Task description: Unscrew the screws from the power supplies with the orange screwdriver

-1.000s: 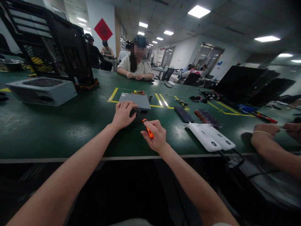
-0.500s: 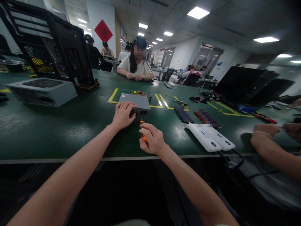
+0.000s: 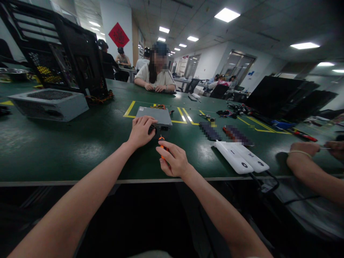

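Note:
A grey metal power supply unit [image 3: 157, 116] lies on the green table, with a bundle of coloured wires [image 3: 160, 106] at its far edge. My left hand [image 3: 141, 132] grips its near left corner, fingers over the top and thumb down at the front face. In my right hand [image 3: 174, 159] is a screwdriver with an orange and black handle [image 3: 161, 143], held between thumb and fingers. Its thin shaft points at the unit's front face, below the power socket. Whether the tip touches a screw is too small to tell.
A black computer case [image 3: 92, 64] and a larger power supply [image 3: 51, 104] stand at left. Two white devices [image 3: 238, 157] lie at right near the table edge. Farther right are a co-worker's hands [image 3: 303, 148] and dark monitors [image 3: 276, 95]. A person [image 3: 157, 75] sits opposite.
My right fingers have shifted and straightened a little around the screwdriver handle, which shows less. The left hand and the power supply unit stay in place.

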